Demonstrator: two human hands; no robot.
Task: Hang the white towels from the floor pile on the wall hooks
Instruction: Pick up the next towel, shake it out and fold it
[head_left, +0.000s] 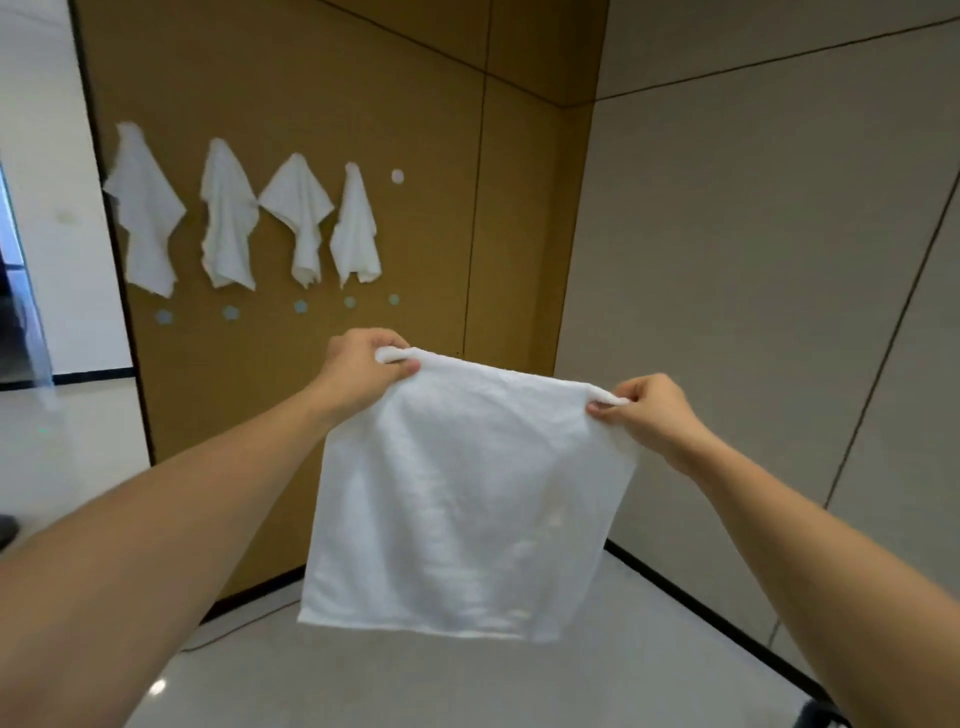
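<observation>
A white towel hangs spread flat in front of me, held up by its two top corners. My left hand pinches the top left corner and my right hand pinches the top right corner. On the brown wall panel ahead, several white towels hang in a row from hooks. Right of that row sits a bare white round hook. Below the towels runs a lower row of pale blue round hooks, all bare. The floor pile is out of view.
A grey panelled wall meets the brown panel at a corner on the right. Pale glossy floor lies below the towel, edged by a black skirting. A white wall and a dark doorway edge are at the far left.
</observation>
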